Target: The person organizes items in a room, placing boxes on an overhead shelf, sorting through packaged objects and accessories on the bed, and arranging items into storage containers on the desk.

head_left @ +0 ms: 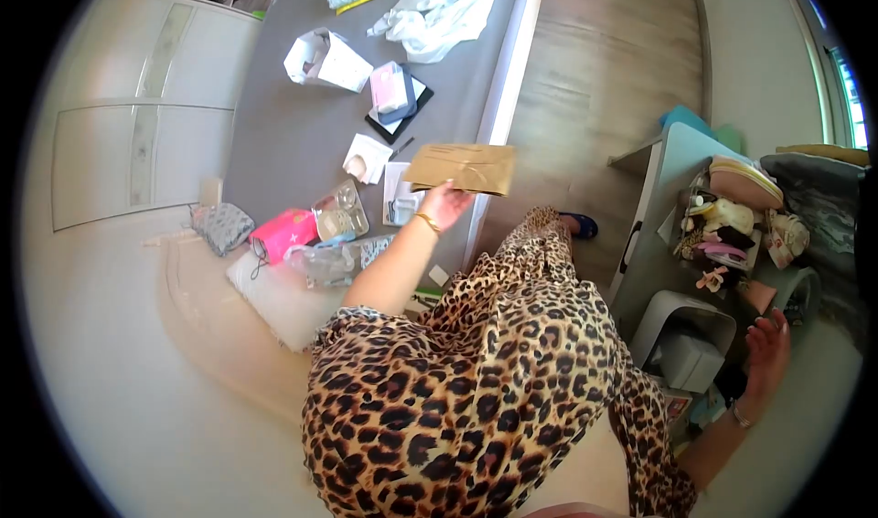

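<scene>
A flat brown paper packet [464, 166] is gripped at its near edge by my left hand [445, 204], which wears a gold bangle at the wrist. The packet hangs over the edge of the grey surface, partly above a white sheet [400, 198]. At the lower right, my right hand [766, 349] is raised beside a round grey-rimmed object [802, 300], its fingers apart and nothing in them.
The grey surface [274, 138] holds a white box [327, 60], pink and blue packs [391, 91], white plastic [444, 15] and a pink pouch [282, 235]. A cabinet [677, 166] bears small items at right; below sits a grey bin [686, 321].
</scene>
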Action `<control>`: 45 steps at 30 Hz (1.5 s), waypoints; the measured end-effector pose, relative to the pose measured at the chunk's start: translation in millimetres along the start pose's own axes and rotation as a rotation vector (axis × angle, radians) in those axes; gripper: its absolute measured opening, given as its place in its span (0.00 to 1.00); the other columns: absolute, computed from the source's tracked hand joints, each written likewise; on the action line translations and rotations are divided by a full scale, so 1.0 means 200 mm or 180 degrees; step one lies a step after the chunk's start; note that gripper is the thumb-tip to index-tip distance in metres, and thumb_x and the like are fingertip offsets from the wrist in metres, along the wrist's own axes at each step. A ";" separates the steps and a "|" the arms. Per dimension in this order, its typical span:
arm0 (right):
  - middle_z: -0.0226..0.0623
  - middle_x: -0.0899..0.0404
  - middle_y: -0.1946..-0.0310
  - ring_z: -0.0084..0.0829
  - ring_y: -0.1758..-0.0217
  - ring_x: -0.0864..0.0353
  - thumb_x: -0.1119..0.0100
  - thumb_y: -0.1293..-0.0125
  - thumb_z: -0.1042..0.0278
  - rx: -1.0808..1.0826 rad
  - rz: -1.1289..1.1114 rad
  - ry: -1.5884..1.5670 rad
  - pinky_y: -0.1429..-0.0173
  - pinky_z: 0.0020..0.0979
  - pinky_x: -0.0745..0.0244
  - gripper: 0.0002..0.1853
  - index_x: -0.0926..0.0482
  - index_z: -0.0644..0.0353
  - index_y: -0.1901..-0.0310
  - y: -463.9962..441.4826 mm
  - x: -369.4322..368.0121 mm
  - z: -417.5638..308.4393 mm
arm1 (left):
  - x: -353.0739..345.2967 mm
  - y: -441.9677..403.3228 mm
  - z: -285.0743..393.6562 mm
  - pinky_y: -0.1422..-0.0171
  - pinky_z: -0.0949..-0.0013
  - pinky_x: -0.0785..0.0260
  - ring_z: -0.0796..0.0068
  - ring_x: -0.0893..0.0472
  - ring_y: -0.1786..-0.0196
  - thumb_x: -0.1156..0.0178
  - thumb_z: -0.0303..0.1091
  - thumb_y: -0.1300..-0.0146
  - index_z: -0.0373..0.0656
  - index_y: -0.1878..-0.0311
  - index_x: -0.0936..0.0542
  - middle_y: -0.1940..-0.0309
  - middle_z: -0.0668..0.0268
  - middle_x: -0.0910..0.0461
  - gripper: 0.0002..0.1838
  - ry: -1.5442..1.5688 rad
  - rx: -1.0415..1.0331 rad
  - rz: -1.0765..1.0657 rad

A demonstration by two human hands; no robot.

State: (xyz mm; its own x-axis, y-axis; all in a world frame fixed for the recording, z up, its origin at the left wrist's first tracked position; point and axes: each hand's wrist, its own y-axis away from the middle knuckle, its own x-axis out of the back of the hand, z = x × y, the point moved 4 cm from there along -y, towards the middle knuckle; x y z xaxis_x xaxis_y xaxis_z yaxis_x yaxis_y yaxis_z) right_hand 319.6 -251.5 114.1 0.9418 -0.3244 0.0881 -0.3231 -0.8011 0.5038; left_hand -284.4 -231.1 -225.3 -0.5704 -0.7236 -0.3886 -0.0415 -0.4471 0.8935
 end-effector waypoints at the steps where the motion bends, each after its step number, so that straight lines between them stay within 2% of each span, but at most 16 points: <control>1: 0.37 0.22 0.59 0.26 0.60 0.21 0.58 0.29 0.56 0.0022 -0.0059 0.0010 0.54 0.26 0.24 0.22 0.34 0.64 0.43 0.01 -0.01 0.00 | 0.09 0.00 0.07 0.41 0.59 0.30 0.57 0.26 0.48 0.50 0.34 0.35 0.33 0.48 0.34 0.51 0.52 0.28 0.17 0.0200 -0.0062 0.0103; 3: 0.37 0.22 0.59 0.26 0.59 0.21 0.58 0.29 0.56 0.0065 -0.0177 0.0028 0.53 0.26 0.25 0.22 0.34 0.64 0.43 -0.01 -0.03 -0.01 | 0.32 -0.05 0.19 0.42 0.57 0.29 0.55 0.25 0.49 0.50 0.34 0.34 0.31 0.51 0.33 0.52 0.48 0.28 0.15 0.0772 -0.0025 0.0709; 7: 0.38 0.22 0.59 0.27 0.59 0.21 0.58 0.29 0.57 0.0011 -0.0090 0.0074 0.53 0.27 0.25 0.21 0.33 0.64 0.43 -0.04 0.00 0.00 | 0.54 0.03 0.46 0.46 0.58 0.25 0.57 0.25 0.50 0.49 0.29 0.37 0.30 0.51 0.32 0.54 0.53 0.27 0.15 0.1062 -0.1038 0.0560; 10: 0.38 0.22 0.59 0.28 0.59 0.21 0.58 0.29 0.57 0.0059 -0.0151 0.0014 0.52 0.28 0.25 0.21 0.33 0.64 0.44 -0.06 -0.02 0.00 | 0.67 0.10 0.56 0.44 0.54 0.27 0.56 0.29 0.43 0.45 0.43 0.38 0.33 0.44 0.34 0.47 0.50 0.31 0.26 0.2070 -0.1667 0.0871; 12: 0.38 0.22 0.60 0.28 0.58 0.21 0.58 0.29 0.57 0.0092 0.0111 -0.0058 0.52 0.28 0.25 0.21 0.33 0.64 0.44 -0.04 0.07 0.05 | 0.52 0.09 0.42 0.41 0.51 0.31 0.55 0.31 0.41 0.44 0.49 0.39 0.37 0.40 0.35 0.46 0.48 0.33 0.31 0.1680 -0.1780 0.1410; 16: 0.39 0.20 0.65 0.27 0.65 0.19 0.54 0.31 0.59 0.0325 0.0781 -0.0062 0.59 0.26 0.24 0.18 0.27 0.65 0.49 0.00 -0.07 0.03 | 0.31 -0.33 0.27 0.41 0.53 0.31 0.56 0.29 0.44 0.49 0.44 0.35 0.41 0.43 0.32 0.47 0.49 0.32 0.22 0.0621 0.0054 0.1332; 20: 0.33 0.21 0.72 0.23 0.74 0.22 0.48 0.35 0.59 0.0464 0.1762 0.0159 0.68 0.23 0.27 0.14 0.23 0.62 0.60 -0.28 0.25 0.25 | -0.65 -0.53 0.17 0.52 0.65 0.26 0.64 0.23 0.56 0.50 0.36 0.35 0.41 0.50 0.28 0.57 0.55 0.24 0.14 -0.1478 -0.0135 -0.0203; 24: 0.40 0.23 0.73 0.42 0.71 0.23 0.45 0.39 0.60 0.0887 0.3122 0.2622 0.65 0.37 0.29 0.13 0.25 0.62 0.61 -0.58 0.35 0.26 | -1.58 -0.06 0.14 0.64 0.79 0.30 0.79 0.22 0.65 0.51 0.31 0.34 0.42 0.46 0.30 0.62 0.64 0.21 0.14 -0.3290 -0.1435 -0.1361; 26: 0.46 0.23 0.67 0.48 0.63 0.25 0.42 0.42 0.65 0.1121 0.2907 0.3032 0.58 0.42 0.30 0.13 0.26 0.62 0.59 -0.72 0.28 0.21 | -1.91 0.14 0.04 0.63 0.80 0.32 0.81 0.24 0.64 0.51 0.31 0.35 0.39 0.45 0.30 0.60 0.63 0.23 0.16 -0.3798 -0.1708 -0.2075; 28: 0.47 0.25 0.59 0.45 0.56 0.26 0.39 0.46 0.68 0.2272 0.2577 0.3384 0.53 0.41 0.30 0.18 0.27 0.62 0.53 -0.84 0.14 0.11 | -2.12 0.32 -0.10 0.61 0.80 0.32 0.81 0.24 0.64 0.50 0.30 0.35 0.39 0.47 0.28 0.60 0.64 0.23 0.14 -0.3893 -0.1869 -0.2607; 30: 0.47 0.28 0.53 0.44 0.50 0.28 0.37 0.48 0.70 0.2197 0.1656 0.3284 0.47 0.39 0.31 0.23 0.29 0.63 0.48 -0.94 0.01 -0.05 | -2.24 0.47 -0.25 0.60 0.80 0.32 0.81 0.24 0.63 0.50 0.29 0.35 0.38 0.48 0.28 0.61 0.65 0.22 0.13 -0.4019 -0.1921 -0.3108; 34: 0.43 0.28 0.51 0.44 0.47 0.30 0.34 0.53 0.71 0.2013 0.1476 0.4211 0.45 0.39 0.31 0.29 0.30 0.62 0.45 -1.12 0.17 0.05 | -2.29 0.63 -0.70 0.55 0.78 0.32 0.81 0.24 0.60 0.48 0.26 0.36 0.35 0.51 0.27 0.62 0.66 0.23 0.12 -0.4172 -0.1430 -0.3915; 37: 0.40 0.28 0.51 0.44 0.45 0.31 0.32 0.57 0.71 0.1390 0.1232 0.4754 0.45 0.40 0.31 0.32 0.29 0.59 0.46 -1.13 0.17 0.07 | -2.21 0.60 -0.76 0.53 0.77 0.32 0.81 0.24 0.59 0.48 0.26 0.36 0.34 0.51 0.27 0.61 0.66 0.23 0.11 -0.4343 -0.1209 -0.3798; 40: 0.41 0.26 0.55 0.41 0.49 0.28 0.34 0.54 0.69 0.1545 0.0734 0.4843 0.48 0.40 0.31 0.25 0.25 0.57 0.51 -1.08 0.17 0.04 | -2.19 0.53 -0.68 0.53 0.77 0.32 0.80 0.24 0.60 0.48 0.27 0.36 0.34 0.52 0.27 0.62 0.65 0.22 0.11 -0.4268 -0.1050 -0.3450; 43: 0.42 0.24 0.63 0.38 0.56 0.24 0.36 0.51 0.67 0.1413 0.0984 0.3993 0.53 0.40 0.30 0.16 0.24 0.59 0.59 -0.92 0.25 -0.05 | -2.20 0.45 -0.62 0.58 0.78 0.32 0.80 0.23 0.62 0.47 0.29 0.36 0.36 0.53 0.25 0.64 0.66 0.21 0.10 -0.4330 -0.1294 -0.3168; 45: 0.41 0.23 0.70 0.38 0.66 0.22 0.36 0.50 0.66 0.2036 0.1599 0.3563 0.61 0.36 0.28 0.12 0.24 0.61 0.65 -0.69 0.31 -0.21 | -2.27 0.46 -0.62 0.55 0.78 0.33 0.80 0.24 0.61 0.47 0.27 0.37 0.35 0.54 0.26 0.64 0.66 0.22 0.10 -0.4292 -0.1326 -0.3237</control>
State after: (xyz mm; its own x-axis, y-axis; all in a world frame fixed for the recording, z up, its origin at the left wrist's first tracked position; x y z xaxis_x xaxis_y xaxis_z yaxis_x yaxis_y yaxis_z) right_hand 426.0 -139.9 87.3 0.1866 -0.3154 0.9304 -0.3460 -0.9075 -0.2382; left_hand 72.0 -9.6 5.8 -0.6885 0.7215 -0.0733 -0.7150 -0.6585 0.2348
